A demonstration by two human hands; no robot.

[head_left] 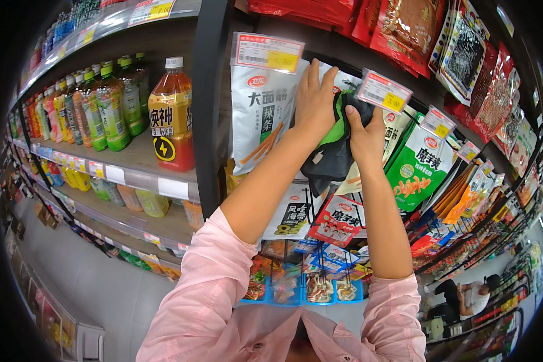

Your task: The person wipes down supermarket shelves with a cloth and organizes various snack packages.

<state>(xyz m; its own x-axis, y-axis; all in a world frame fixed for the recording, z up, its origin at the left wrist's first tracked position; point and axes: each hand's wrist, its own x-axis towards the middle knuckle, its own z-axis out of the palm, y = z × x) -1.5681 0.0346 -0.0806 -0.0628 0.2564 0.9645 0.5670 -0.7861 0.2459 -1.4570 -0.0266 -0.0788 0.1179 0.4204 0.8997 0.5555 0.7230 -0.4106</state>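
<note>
My right hand [368,134] grips a black and green cloth [330,158], thumb on top, and the cloth hangs down in folds between my forearms. My left hand [315,99] is raised beside it, fingers stretched upward against the hanging snack packets; its thumb is hidden. Just left of that hand hangs a large white snack bag [259,114] with sticks pictured on it. Part of another white packet [344,80] shows between my hands, behind the cloth. Price tags [385,92] stick out in front of the packets, one close to my right fingers.
Drink bottles [105,105] fill the shelf at left, with a large orange bottle [171,114] nearest. A dark upright post [210,102] divides the shelving. Green packets [421,166] hang at right. Blue trays [320,295] sit low ahead. A person [467,298] sits far right.
</note>
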